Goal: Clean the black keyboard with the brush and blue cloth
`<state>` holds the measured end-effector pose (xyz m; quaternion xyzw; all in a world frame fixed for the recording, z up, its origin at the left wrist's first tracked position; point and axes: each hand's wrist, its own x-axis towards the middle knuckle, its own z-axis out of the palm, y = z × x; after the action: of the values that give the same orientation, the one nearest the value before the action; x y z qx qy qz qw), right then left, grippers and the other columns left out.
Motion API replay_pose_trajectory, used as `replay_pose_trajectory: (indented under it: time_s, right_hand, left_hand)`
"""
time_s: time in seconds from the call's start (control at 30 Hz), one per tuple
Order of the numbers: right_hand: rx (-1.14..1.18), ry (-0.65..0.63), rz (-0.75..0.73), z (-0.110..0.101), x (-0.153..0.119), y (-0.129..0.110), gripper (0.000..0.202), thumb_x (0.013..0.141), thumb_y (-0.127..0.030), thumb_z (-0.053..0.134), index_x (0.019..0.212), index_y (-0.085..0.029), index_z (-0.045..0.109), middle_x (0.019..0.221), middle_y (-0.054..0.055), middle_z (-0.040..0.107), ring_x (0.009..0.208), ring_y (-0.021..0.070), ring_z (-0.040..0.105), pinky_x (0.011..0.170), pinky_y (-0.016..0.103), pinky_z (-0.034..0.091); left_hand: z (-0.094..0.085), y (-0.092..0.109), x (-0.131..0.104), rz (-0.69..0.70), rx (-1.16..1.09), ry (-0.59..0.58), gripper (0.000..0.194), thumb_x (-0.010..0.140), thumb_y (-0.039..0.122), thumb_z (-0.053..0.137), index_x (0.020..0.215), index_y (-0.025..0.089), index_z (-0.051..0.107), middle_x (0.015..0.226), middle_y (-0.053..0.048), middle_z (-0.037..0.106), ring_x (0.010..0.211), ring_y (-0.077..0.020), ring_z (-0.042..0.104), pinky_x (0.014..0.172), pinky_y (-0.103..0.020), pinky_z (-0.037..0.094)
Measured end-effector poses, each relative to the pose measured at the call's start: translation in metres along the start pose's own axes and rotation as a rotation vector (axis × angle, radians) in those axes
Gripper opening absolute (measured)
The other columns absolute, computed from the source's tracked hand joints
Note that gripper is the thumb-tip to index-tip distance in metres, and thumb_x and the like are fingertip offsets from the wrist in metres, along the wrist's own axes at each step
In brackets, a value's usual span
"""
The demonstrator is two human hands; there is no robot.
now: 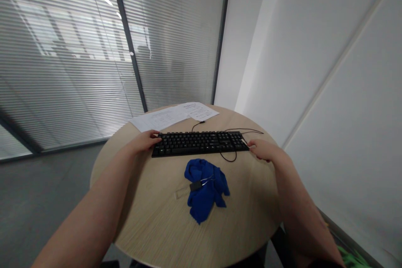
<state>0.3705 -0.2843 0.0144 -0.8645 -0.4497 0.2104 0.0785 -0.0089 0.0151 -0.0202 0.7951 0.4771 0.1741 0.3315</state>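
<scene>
When steadying a black wired keyboard (201, 143) between both sets of fingers on the counter (150, 201), keep it level, ends pinched by left hand (145, 140) and right hand (263, 150). Mind the cable loop (231, 161) left of the right fingers. Can't tell grip firmness.

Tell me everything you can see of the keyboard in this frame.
The keyboard is black, full-size, apparently plastic, with pale key markings too small to read. It lies crosswise on the round wooden-looking table, between the papers and blue cloth. The left hand grips its left end; the right hand's fingers are at its right end. Thin black cable shows behind and in front.
</scene>
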Motion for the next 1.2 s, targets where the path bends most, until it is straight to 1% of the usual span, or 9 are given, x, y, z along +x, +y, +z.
replay_pose_trajectory:
  time_s: [0.33, 0.47, 0.57, 0.67, 0.77, 0.83, 0.9, 1.0, 1.2]
  right_hand:
    - [-0.036, -0.045, -0.020, -0.007, -0.017, 0.008, 0.041, 0.082, -0.023, 0.052, 0.119, -0.018, 0.068, 0.058, 0.005, 0.061, 0.045, 0.0142, 0.052, 0.044, 0.024, 0.038]
    - [-0.029, -0.057, -0.019, -0.012, -0.027, 0.014, 0.040, 0.081, -0.022, 0.052, 0.116, -0.017, 0.070, 0.054, 0.004, 0.060, 0.043, 0.0144, 0.051, 0.044, 0.024, 0.036]
    - [-0.008, -0.040, -0.023, -0.014, -0.035, 0.018, 0.044, 0.083, -0.024, 0.051, 0.124, -0.018, 0.066, 0.055, 0.003, 0.060, 0.045, 0.0139, 0.052, 0.044, 0.023, 0.035]
    - [0.025, 0.061, -0.035, -0.012, -0.035, 0.020, 0.053, 0.089, -0.028, 0.048, 0.141, -0.020, 0.051, 0.059, 0.002, 0.063, 0.045, 0.0131, 0.053, 0.044, 0.022, 0.036]
    - [0.065, 0.118, -0.101, -0.007, -0.023, 0.020, 0.057, 0.094, -0.029, 0.044, 0.150, -0.018, 0.035, 0.063, 0.001, 0.065, 0.046, 0.0121, 0.054, 0.047, 0.022, 0.037]
    - [0.072, 0.091, -0.166, -0.002, -0.010, 0.021, 0.048, 0.097, -0.028, 0.039, 0.143, -0.015, 0.044, 0.067, 0.001, 0.067, 0.050, 0.0117, 0.057, 0.051, 0.022, 0.039]
    - [0.031, 0.084, -0.212, 0.003, 0.004, 0.024, 0.036, 0.098, -0.027, 0.036, 0.122, -0.015, 0.059, 0.071, 0.003, 0.068, 0.056, 0.0119, 0.059, 0.055, 0.022, 0.039]
    - [-0.043, 0.186, -0.257, 0.007, 0.023, 0.030, 0.028, 0.097, -0.023, 0.039, 0.100, -0.016, 0.065, 0.083, 0.005, 0.070, 0.071, 0.0140, 0.062, 0.065, 0.023, 0.041]
    - [-0.023, 0.344, -0.285, 0.013, 0.048, 0.038, 0.026, 0.093, -0.018, 0.044, 0.104, -0.017, 0.068, 0.109, 0.008, 0.071, 0.101, 0.0181, 0.061, 0.085, 0.026, 0.042]
  left_hand:
    - [0.000, 0.010, -0.007, -0.007, -0.028, 0.033, 0.048, 0.065, 0.042, 0.068, 0.106, 0.018, 0.069, 0.093, -0.006, 0.074, 0.069, -0.0203, 0.066, 0.050, -0.024, 0.049]
    - [0.000, 0.008, -0.007, -0.012, -0.033, 0.013, 0.050, 0.067, 0.042, 0.066, 0.111, 0.018, 0.067, 0.099, -0.007, 0.073, 0.071, -0.0210, 0.066, 0.050, -0.025, 0.049]
    - [0.000, 0.006, -0.007, -0.012, -0.035, 0.000, 0.053, 0.068, 0.043, 0.064, 0.114, 0.016, 0.065, 0.100, -0.008, 0.072, 0.070, -0.0202, 0.065, 0.049, -0.025, 0.048]
    - [0.000, 0.005, -0.007, 0.000, -0.044, 0.007, 0.053, 0.067, 0.043, 0.064, 0.112, 0.016, 0.066, 0.098, -0.008, 0.073, 0.070, -0.0205, 0.065, 0.050, -0.025, 0.048]
    - [0.000, 0.006, -0.008, 0.008, -0.056, 0.016, 0.053, 0.066, 0.044, 0.065, 0.111, 0.016, 0.066, 0.098, -0.008, 0.073, 0.069, -0.0197, 0.065, 0.051, -0.025, 0.048]
    - [0.000, 0.006, -0.008, 0.012, -0.055, 0.015, 0.052, 0.066, 0.045, 0.066, 0.110, 0.016, 0.066, 0.097, -0.008, 0.073, 0.067, -0.0187, 0.064, 0.049, -0.024, 0.047]
    - [0.000, 0.006, -0.007, 0.008, -0.053, 0.014, 0.051, 0.066, 0.044, 0.067, 0.108, 0.017, 0.067, 0.096, -0.007, 0.073, 0.066, -0.0184, 0.064, 0.048, -0.024, 0.046]
    - [0.000, 0.005, -0.006, 0.005, -0.056, 0.012, 0.050, 0.066, 0.044, 0.067, 0.108, 0.017, 0.067, 0.097, -0.007, 0.074, 0.067, -0.0191, 0.064, 0.048, -0.024, 0.047]
    - [0.000, -0.001, 0.000, 0.015, -0.035, -0.016, 0.058, 0.066, 0.048, 0.065, 0.115, 0.016, 0.064, 0.099, -0.008, 0.073, 0.062, -0.0183, 0.064, 0.047, -0.025, 0.046]
